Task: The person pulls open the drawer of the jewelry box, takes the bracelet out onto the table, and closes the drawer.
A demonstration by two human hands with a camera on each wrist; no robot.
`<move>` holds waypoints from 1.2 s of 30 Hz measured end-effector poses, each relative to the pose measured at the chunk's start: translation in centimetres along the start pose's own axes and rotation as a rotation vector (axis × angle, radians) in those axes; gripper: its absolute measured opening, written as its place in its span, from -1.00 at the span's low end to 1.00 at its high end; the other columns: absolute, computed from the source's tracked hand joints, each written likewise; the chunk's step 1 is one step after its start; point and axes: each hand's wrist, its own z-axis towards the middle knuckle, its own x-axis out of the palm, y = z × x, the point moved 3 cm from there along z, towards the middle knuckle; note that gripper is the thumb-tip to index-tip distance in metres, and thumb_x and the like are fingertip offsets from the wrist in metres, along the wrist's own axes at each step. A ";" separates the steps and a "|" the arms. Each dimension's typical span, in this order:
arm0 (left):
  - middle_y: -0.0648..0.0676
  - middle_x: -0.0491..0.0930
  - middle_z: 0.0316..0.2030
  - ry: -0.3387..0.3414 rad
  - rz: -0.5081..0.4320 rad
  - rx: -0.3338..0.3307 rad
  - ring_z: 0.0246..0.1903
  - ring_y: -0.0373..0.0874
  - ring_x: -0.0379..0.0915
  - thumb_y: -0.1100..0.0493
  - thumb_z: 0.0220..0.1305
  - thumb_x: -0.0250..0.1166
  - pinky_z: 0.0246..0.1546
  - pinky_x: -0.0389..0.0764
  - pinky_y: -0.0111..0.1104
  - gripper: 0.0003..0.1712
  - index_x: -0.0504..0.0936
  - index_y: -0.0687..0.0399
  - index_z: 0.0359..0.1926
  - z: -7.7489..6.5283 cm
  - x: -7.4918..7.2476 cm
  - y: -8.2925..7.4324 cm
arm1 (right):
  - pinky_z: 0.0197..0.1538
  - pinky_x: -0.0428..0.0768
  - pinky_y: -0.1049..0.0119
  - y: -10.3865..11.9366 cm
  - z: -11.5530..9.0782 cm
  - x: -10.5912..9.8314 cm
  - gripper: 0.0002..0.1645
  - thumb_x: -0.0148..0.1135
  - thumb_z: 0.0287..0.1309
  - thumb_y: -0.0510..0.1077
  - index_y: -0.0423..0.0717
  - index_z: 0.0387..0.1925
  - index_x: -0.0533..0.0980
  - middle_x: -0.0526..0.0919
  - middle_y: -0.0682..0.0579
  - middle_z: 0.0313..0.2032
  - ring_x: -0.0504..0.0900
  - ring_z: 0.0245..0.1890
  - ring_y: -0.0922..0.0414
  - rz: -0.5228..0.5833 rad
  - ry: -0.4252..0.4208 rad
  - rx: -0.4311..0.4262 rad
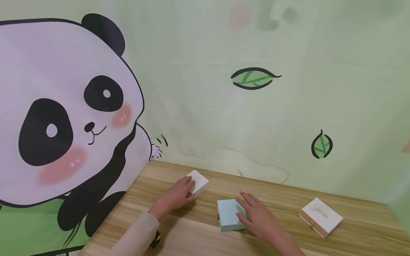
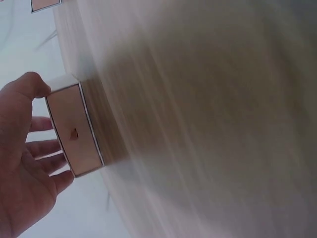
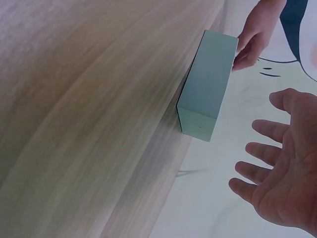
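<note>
Near the far edge of the table (image 1: 185, 241), the left hand (image 1: 177, 195) had its fingers bent over a white box (image 1: 201, 183), thumb at one corner, in what I took for a light hold. Whether the box was lifted at all, I couldn't tell. Nearer the person, and a little to the right, sat the blue box (image 1: 228, 215), flat on the wood. Above its right side hung the right hand (image 1: 261, 217), fingers spread wide, holding nothing; from the right wrist a clear gap showed between fingers and box.

What worried me was the left hold. With the thumb so near a corner, the white box might have twisted or slipped, and a push from the fingers could have sent it towards the wall (image 1: 198, 106). Had the right hand dropped too low, its fingers could have knocked the blue box askew before gripping it. By the left sleeve (image 1: 137, 233) lay a small black-and-yellow thing (image 1: 155, 240), which a careless drag of the cuff might have swept along. The lettered box (image 1: 321, 215), well off to the right, seemed the safest.
</note>
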 end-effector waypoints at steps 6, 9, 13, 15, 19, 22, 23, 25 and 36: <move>0.39 0.43 0.24 0.033 -0.003 0.059 0.22 0.25 0.43 0.17 0.25 0.32 0.26 0.50 0.00 -0.44 0.49 0.36 0.22 -1.4 -0.6 1.0 | 0.37 0.36 -0.22 0.0 -0.1 0.1 -0.42 0.18 0.43 0.01 -0.20 0.34 0.47 0.37 -0.23 0.42 0.32 0.41 -0.29 0.031 0.021 0.009; 0.39 0.40 0.28 0.061 -0.008 0.056 0.26 0.25 0.40 0.19 0.19 0.31 0.26 0.49 0.00 -0.39 0.47 0.38 0.24 -2.2 -1.0 1.5 | 0.37 0.35 -0.23 0.1 0.0 0.2 -0.42 0.18 0.44 0.01 -0.19 0.36 0.46 0.36 -0.23 0.43 0.31 0.42 -0.29 0.038 0.032 0.011; 0.36 0.40 0.28 0.077 0.004 0.064 0.22 0.21 0.43 0.19 0.17 0.35 0.19 0.56 -0.03 -0.41 0.48 0.37 0.20 -2.7 -1.5 1.9 | 0.37 0.34 -0.25 0.2 0.1 0.3 -0.43 0.18 0.44 0.00 -0.19 0.35 0.46 0.35 -0.22 0.43 0.30 0.43 -0.29 0.052 0.031 0.002; 0.33 0.43 0.25 0.067 0.025 0.093 0.17 0.17 0.47 0.20 0.19 0.40 0.15 0.59 -0.07 -0.45 0.50 0.35 0.15 -2.9 -1.8 2.1 | 0.37 0.34 -0.25 0.3 0.2 0.4 -0.43 0.18 0.44 0.00 -0.19 0.35 0.46 0.35 -0.23 0.43 0.30 0.43 -0.29 0.052 0.030 -0.005; 0.34 0.48 0.18 0.029 0.075 0.165 0.16 0.18 0.50 0.47 0.14 0.36 0.19 0.57 -0.07 -0.51 0.49 0.42 0.12 -3.3 -2.2 2.4 | 0.37 0.36 -0.23 0.5 0.2 0.7 -0.44 0.16 0.45 -0.01 -0.18 0.34 0.47 0.37 -0.23 0.42 0.32 0.42 -0.28 0.036 0.032 -0.014; 0.37 0.50 0.15 0.009 0.095 0.182 0.17 0.22 0.50 0.67 0.04 0.23 0.21 0.55 -0.04 -0.45 0.48 0.48 0.13 -3.7 -2.5 2.5 | 0.37 0.36 -0.22 0.5 0.3 0.8 -0.45 0.16 0.45 0.00 -0.19 0.34 0.48 0.38 -0.22 0.42 0.33 0.41 -0.26 0.023 0.033 -0.012; 0.38 0.51 0.15 0.004 0.098 0.180 0.17 0.23 0.50 0.68 0.03 0.23 0.22 0.54 -0.03 -0.44 0.49 0.49 0.13 -3.8 -2.5 2.4 | 0.37 0.36 -0.22 0.5 0.3 0.8 -0.45 0.16 0.45 0.00 -0.19 0.33 0.48 0.38 -0.21 0.42 0.33 0.41 -0.26 0.021 0.033 -0.011; 0.37 0.52 0.15 0.001 0.090 0.155 0.17 0.23 0.51 0.62 0.08 0.29 0.21 0.55 -0.03 -0.47 0.50 0.46 0.13 -3.7 -2.5 2.3 | 0.37 0.36 -0.21 0.5 0.3 0.9 -0.45 0.17 0.44 0.00 -0.20 0.33 0.48 0.39 -0.21 0.41 0.34 0.41 -0.25 0.018 0.031 -0.008; 0.31 0.43 0.31 0.044 0.086 -0.123 0.33 0.25 0.31 -0.04 0.43 0.21 0.41 0.31 0.00 -0.40 0.45 0.28 0.30 -0.8 -1.4 0.4 | 0.37 0.38 -0.16 1.4 1.3 1.1 -0.41 0.17 0.44 0.01 -0.29 0.32 0.47 0.38 -0.26 0.40 0.34 0.41 -0.21 0.043 0.025 -0.020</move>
